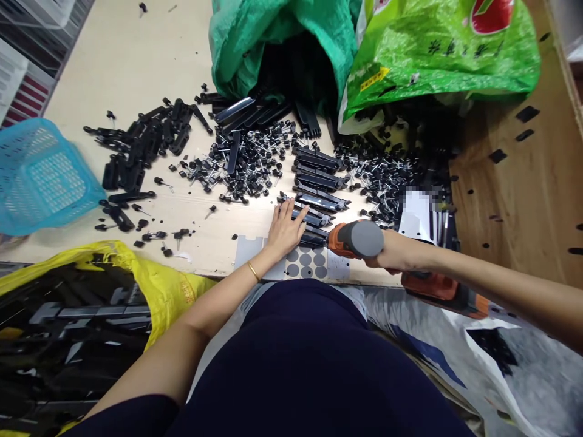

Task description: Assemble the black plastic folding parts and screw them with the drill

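My left hand [285,229] lies flat with fingers stretched out on a row of long black plastic strips [316,179] at the near edge of the table [136,67]. My right hand [394,252] grips an orange and grey cordless screwdriver [357,238], its nose pointing left at the strips just beside my left fingers. A grey jig plate with round holes [306,264] lies under both hands. A thin gold bracelet is on my left wrist.
Heaps of black-headed screws [255,161] and black plastic parts [146,136] cover the table. A green sack [277,36] and a light green bag [437,48] lie open at the back. A blue basket [40,176] stands left, a yellow bag of black parts [82,315] lower left.
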The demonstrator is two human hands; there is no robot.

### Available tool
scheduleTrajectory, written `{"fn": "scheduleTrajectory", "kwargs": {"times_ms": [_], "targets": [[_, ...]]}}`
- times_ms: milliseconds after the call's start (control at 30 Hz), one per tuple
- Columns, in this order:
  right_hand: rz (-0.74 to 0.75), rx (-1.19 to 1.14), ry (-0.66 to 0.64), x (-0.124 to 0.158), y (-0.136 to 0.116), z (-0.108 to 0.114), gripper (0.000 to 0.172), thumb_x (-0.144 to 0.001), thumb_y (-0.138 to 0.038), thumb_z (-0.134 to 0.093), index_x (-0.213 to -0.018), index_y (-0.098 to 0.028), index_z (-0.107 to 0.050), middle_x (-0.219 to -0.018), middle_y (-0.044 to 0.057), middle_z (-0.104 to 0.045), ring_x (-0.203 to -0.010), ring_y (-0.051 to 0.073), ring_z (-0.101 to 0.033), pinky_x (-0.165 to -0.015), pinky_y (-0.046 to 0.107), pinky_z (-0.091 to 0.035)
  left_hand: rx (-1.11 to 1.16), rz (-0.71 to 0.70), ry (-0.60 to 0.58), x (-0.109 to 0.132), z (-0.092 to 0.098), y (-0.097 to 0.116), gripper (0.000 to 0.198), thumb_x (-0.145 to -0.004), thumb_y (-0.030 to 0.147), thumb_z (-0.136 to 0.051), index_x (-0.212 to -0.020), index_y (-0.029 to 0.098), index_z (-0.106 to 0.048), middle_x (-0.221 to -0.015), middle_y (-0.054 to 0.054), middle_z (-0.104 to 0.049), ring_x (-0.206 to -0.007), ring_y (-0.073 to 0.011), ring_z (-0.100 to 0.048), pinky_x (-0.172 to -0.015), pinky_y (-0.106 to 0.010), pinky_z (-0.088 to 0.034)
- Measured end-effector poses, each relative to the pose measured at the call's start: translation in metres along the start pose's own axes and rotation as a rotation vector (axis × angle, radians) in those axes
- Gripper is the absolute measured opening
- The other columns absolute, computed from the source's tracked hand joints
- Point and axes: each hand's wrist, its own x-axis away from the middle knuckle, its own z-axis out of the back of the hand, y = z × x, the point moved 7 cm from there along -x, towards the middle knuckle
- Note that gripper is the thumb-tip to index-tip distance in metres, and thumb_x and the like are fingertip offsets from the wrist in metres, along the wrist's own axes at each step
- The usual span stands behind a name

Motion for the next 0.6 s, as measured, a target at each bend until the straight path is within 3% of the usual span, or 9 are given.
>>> {"fn": "scheduleTrajectory", "kwargs": {"times_ms": [167,333,433,500,600], "targets": [[0.027,-0.014,0.031,-0.004,0.0,-0.007,0.018,-0.061,-0.018,-0.062,-0.079,-0.013,-0.061,-0.058,0.005,-0.06,-0.041,0.014,-0.054,-0.038,0.023,-0.04,-0.002,-0.041,0.006,-0.001,0.0,-0.003,0.047,-0.093,0.03,-0.04,-0.14,0.024,-0.041,-0.148,-0.014,-0.033,-0.137,-0.0311,-0.029,-0.112,-0.049,-0.022],[0.08,-0.213,0.078,0.008,0.018,-0.01,0.027,-0.061,-0.02,-0.063,-0.087,-0.014,-0.061,-0.06,0.003,-0.06,-0.046,0.015,-0.057,-0.041,0.023,-0.043,0.026,-0.091,0.07,0.002,0.018,0.0,0.046,-0.092,0.033,-0.044,-0.137,0.022,-0.043,-0.147,-0.014,-0.034,-0.137,-0.0316,-0.029,-0.112,-0.054,-0.018],[0.155,-0.418,0.227,0.033,0.04,-0.004,0.038,-0.061,-0.026,-0.063,-0.098,-0.014,-0.061,-0.069,0.005,-0.064,-0.05,0.015,-0.057,-0.046,0.026,-0.047,0.148,-0.234,0.093,0.01,0.023,0.023,0.04,-0.092,0.033,-0.047,-0.127,0.016,-0.052,-0.135,-0.015,-0.049,-0.126,-0.0269,-0.044,-0.108,-0.047,-0.031],[0.19,-0.551,0.36,0.052,0.059,-0.001,0.038,-0.063,-0.034,-0.065,-0.097,-0.016,-0.062,-0.075,0.007,-0.066,-0.05,0.014,-0.055,-0.048,0.028,-0.048,0.234,-0.327,0.048,0.013,0.016,0.043,0.033,-0.09,0.034,-0.052,-0.116,0.015,-0.058,-0.119,-0.013,-0.059,-0.11,-0.0237,-0.054,-0.097,-0.039,-0.042],[0.212,-0.716,0.616,0.075,0.09,-0.001,0.033,-0.068,-0.041,-0.066,-0.092,-0.019,-0.063,-0.073,0.006,-0.064,-0.053,0.015,-0.055,-0.051,0.03,-0.049,0.282,-0.344,-0.027,0.01,-0.001,0.06,0.02,-0.087,0.027,-0.057,-0.103,0.015,-0.061,-0.099,-0.009,-0.063,-0.094,-0.0208,-0.059,-0.084,-0.034,-0.048]]}}
